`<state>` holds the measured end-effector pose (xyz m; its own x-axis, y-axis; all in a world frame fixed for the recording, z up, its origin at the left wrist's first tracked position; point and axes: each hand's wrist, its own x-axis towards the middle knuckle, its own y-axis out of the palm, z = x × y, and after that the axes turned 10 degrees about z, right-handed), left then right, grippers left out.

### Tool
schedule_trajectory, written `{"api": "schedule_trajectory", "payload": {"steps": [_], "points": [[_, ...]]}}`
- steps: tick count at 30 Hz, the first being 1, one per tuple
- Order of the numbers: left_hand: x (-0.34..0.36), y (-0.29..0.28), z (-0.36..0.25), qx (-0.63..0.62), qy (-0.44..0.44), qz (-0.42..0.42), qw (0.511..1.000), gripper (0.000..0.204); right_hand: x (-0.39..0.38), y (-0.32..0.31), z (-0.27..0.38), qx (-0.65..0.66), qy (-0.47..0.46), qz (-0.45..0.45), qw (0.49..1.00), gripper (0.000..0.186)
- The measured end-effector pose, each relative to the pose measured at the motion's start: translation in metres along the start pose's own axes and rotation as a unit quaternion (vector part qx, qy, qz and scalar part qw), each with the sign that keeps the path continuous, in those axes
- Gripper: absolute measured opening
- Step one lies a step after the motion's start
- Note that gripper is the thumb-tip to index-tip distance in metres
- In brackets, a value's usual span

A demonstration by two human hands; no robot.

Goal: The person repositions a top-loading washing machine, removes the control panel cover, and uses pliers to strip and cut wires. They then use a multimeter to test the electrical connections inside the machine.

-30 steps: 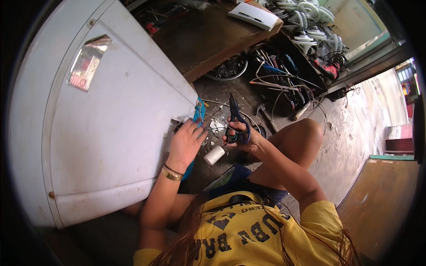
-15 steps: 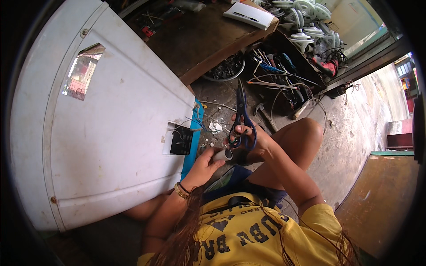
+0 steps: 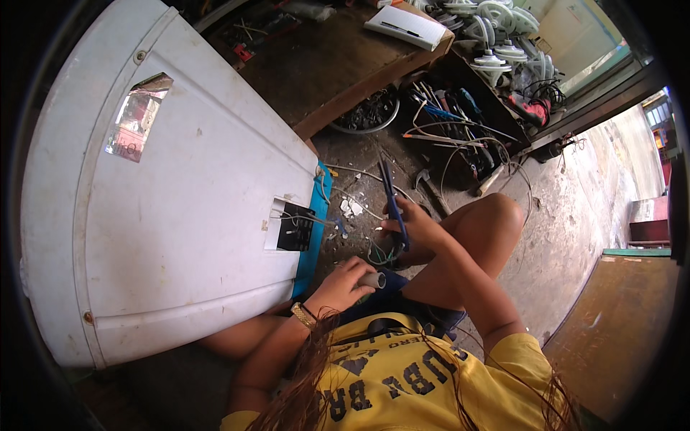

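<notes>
In the head view, we see that our left hand [image 3: 336, 287] has come nearer to our body. Half a second ago, it was up close to our right hand [image 3: 418, 224]. It has the small pale tube [image 3: 374, 280] with it, so now the tube and the blue scissors [image 3: 394, 206] are well apart, and each hand has its own thing. Our left fingers are curled around the tube, and its round end points right. Our right fingers are wrapped around the scissors, and the blades point far away from us. A green wire [image 3: 379, 258] hangs just near our right hand.

On the left is a big white panel [image 3: 180, 201] with a hole showing a black part [image 3: 296, 228]. The floor [image 3: 532, 280] is dirty, with white chips [image 3: 351, 207] and a hammer [image 3: 431, 191] on it. On the far side, a brown table [image 3: 327, 61] has a notepad [image 3: 392, 21] on it. Far right, we see a tool box [image 3: 509, 142] and a pile of white round parts [image 3: 492, 61].
</notes>
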<state>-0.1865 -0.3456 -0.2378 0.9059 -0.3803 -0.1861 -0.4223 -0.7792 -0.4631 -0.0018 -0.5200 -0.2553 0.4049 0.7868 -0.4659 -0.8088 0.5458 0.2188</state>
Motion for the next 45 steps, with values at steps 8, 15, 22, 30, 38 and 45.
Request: {"api": "schedule_trajectory", "payload": {"steps": [8,15,22,30,38,45], "points": [[0.002,0.036,0.013,0.190,-0.042,0.116,0.974,0.040,0.012,0.038,-0.026,0.069,0.058,0.115,0.989,0.043],[0.004,0.017,0.035,-0.221,-0.088,-0.104,0.966,0.042,-0.007,0.026,-0.009,0.126,-0.017,0.049,0.991,0.044],[0.040,-0.034,0.007,-0.648,-0.072,-0.281,0.704,0.041,-0.022,0.022,0.006,0.121,-0.079,0.019,0.989,0.048],[0.018,-0.080,-0.038,-0.749,0.160,-0.247,0.593,0.027,-0.016,0.004,0.008,0.063,-0.067,-0.113,0.989,0.040],[-0.040,-0.010,0.030,-0.606,-0.258,-0.325,0.679,0.039,0.003,0.001,0.008,0.455,-0.049,0.017,0.889,0.037],[-0.007,-0.006,-0.023,0.147,-0.154,-0.483,0.849,0.085,-0.009,0.010,0.032,0.381,-0.028,0.027,0.924,0.045]]}}
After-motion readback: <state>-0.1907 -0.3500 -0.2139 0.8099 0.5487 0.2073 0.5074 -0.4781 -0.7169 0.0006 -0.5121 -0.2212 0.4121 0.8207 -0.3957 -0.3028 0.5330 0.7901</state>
